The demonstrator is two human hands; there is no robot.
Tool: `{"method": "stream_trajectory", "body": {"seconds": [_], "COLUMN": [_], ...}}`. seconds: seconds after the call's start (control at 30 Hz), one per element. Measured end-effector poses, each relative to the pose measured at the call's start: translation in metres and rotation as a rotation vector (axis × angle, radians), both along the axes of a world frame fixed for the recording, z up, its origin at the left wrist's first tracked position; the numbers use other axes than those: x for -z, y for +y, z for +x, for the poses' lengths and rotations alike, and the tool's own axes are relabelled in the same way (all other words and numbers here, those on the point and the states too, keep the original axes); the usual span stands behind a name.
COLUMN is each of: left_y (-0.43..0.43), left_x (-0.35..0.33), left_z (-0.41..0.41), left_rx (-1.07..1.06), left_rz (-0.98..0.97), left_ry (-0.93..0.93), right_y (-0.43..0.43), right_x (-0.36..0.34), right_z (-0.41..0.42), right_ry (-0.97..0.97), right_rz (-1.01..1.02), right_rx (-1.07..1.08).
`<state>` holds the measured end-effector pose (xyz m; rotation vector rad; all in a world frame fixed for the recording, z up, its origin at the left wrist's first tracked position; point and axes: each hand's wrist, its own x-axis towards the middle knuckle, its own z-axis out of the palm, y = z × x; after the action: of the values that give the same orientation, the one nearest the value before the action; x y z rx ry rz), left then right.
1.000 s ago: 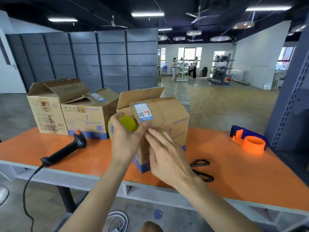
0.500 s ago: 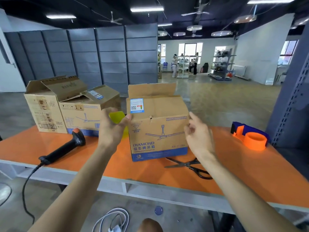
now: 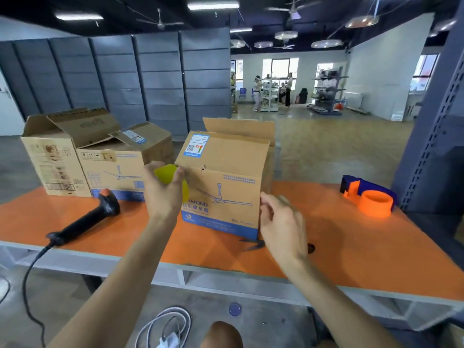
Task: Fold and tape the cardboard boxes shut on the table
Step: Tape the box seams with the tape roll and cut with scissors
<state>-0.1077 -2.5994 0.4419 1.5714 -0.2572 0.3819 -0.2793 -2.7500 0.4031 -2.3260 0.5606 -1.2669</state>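
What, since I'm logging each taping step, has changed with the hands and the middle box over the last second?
The middle box was turned so its printed face, not a corner, faces the camera. The right hand left the box's side and moved to its right edge. The left hand still grips the yellow tape roll at the box's left edge. The other boxes, scanner and tape dispenser stayed put.

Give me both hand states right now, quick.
Left hand: gripping the yellow tape roll.
Right hand: loosely curled, holding nothing, beside the front box.
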Motion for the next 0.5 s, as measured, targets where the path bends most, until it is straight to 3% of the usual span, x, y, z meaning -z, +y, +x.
{"method": "stream_trajectory", "body": {"seconds": [0.13, 0.5], "left_y": [0.003, 0.002], "left_x": [0.005, 0.034], "left_z": [0.003, -0.036], "left_rx": [0.080, 0.222], "left_rz": [-0.062, 0.109], "left_ry": [0.038, -0.020], "right_y": [0.019, 0.027], "right_x": [0.010, 0.021], "right_z": [-0.005, -0.001], "right_ry": [-0.062, -0.097], "right_rz": [-0.006, -0.078], "right_rx": [-0.070, -0.217]}}
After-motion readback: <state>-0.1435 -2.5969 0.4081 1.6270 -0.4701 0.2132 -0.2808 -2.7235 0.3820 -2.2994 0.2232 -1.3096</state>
